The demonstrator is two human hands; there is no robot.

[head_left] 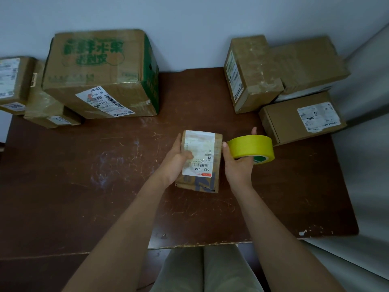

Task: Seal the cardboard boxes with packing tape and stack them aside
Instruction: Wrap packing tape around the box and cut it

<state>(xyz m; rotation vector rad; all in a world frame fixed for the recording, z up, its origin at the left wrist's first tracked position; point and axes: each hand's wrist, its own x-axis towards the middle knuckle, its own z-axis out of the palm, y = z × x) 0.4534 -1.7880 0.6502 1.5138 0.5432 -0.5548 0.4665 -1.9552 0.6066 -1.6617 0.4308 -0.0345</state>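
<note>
A small cardboard box (207, 163) with a white shipping label lies in the middle of the brown table (105, 175). My left hand (176, 160) grips its left side, thumb across the label. My right hand (239, 163) holds a roll of yellow packing tape (251, 146) just right of the box, thumb on the near side and fingers behind it. The roll is raised a little and tilted.
A large box with green print (101, 74) and smaller boxes (48, 114) stand at the back left. At the back right sit a tall box (250, 72), a flat box (307, 64) and a labelled box (301, 121). The table's front edge (200, 245) is near my legs.
</note>
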